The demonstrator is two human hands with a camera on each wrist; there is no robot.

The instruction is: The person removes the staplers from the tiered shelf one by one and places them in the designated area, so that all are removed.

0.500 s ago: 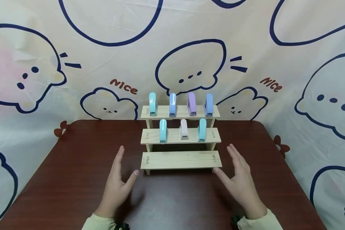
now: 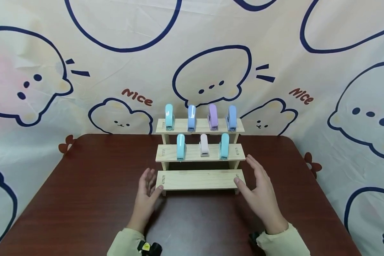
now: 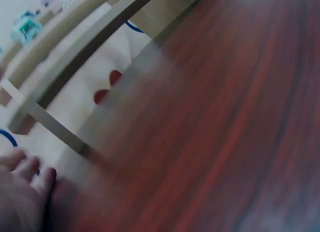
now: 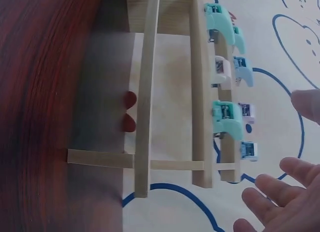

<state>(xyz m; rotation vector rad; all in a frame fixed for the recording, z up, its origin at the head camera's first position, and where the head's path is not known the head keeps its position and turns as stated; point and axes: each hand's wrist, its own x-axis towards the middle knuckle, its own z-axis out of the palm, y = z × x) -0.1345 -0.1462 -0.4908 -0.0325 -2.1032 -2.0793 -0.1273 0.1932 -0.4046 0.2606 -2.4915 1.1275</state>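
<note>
A three-tier wooden shelf (image 2: 200, 180) stands on the table in front of me. Its top tier carries small staplers: teal (image 2: 169, 117), blue (image 2: 191, 118), purple (image 2: 212, 117) and another blue (image 2: 232, 118). On the middle tier are a teal stapler (image 2: 180, 147), a white one (image 2: 204, 145) and a second teal one (image 2: 224, 146). My left hand (image 2: 143, 206) is beside the bottom tier's left end, thumb at its edge; contact cannot be told. At the right end, my right hand (image 2: 264, 199) has its fingers spread and thumb over the corner. Neither hand grips anything.
The dark wooden table (image 2: 83, 199) spreads around the shelf. Close behind it hangs a white cloth (image 2: 131, 71) with blue-outlined cartoon figures. Each wrist wears a dark device, the left one (image 2: 149, 248) more visible.
My left hand has moved right and slightly down to the shelf's left end. The right hand has shifted slightly left, nearer the shelf. The staplers keep their places on the tiers.
</note>
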